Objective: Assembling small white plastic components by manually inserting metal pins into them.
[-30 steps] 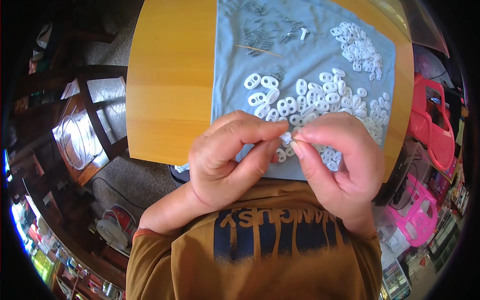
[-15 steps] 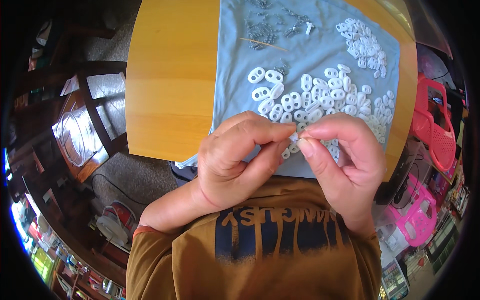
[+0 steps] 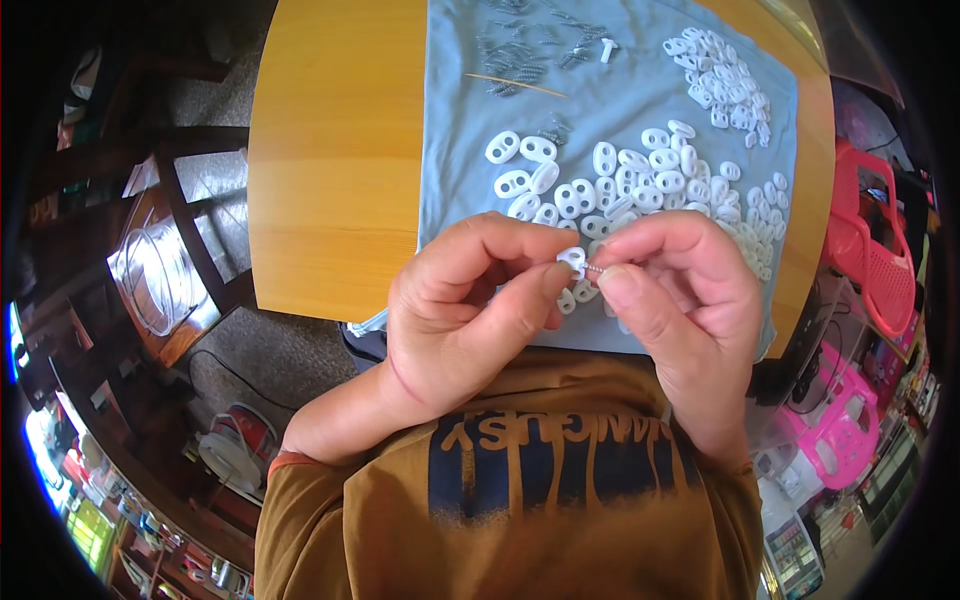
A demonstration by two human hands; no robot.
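Between the thumb and fingers of my left hand (image 3: 470,305) is a small white plastic piece (image 3: 571,258) with a hole in it. My right hand (image 3: 685,310) pinches a tiny metal spring (image 3: 594,268), whose end meets the white piece's right side. The fingertips of both hands nearly touch, just above the near part of a light blue cloth (image 3: 460,170). Beyond them lie many white oval two-hole plastic parts (image 3: 567,200), partly hidden by the hands.
Loose metal springs (image 3: 512,65) lie at the cloth's far side, near a thin wooden stick (image 3: 515,85) and a white T-shaped piece (image 3: 607,50). Smaller white parts (image 3: 715,75) form a pile at far right. The wooden table (image 3: 335,160) extends left; a pink chair (image 3: 840,420) stands right.
My hands have shifted slightly left and the fingers have turned, so the white piece shows more plainly. The spring between it and my right fingertips has come into sight.
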